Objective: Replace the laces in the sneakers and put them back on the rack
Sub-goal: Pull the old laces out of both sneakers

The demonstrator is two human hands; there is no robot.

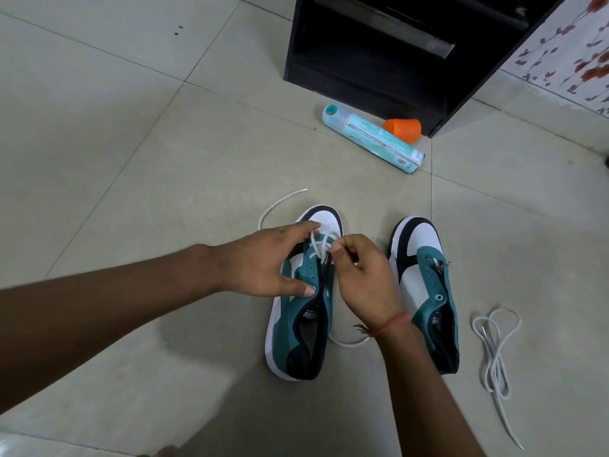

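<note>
At frame centre we steady the left sneaker (298, 311) with our left hand (263, 262), its grip spread wide; our right hand (362, 272) pinches the limp lace (321, 245) (best taken near its stiff tip).

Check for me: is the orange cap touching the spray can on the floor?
Cannot tell. In the head view the orange cap overlaps the far side of the spray can, so no gap shows, but the contact itself is hidden.

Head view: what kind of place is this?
Probably a home, maybe an entryway: tiled floor, a dark open-shelved rack by a floral-patterned wall. Someone kneels lacing sneakers on the floor, a spray can lying nearby.
</note>
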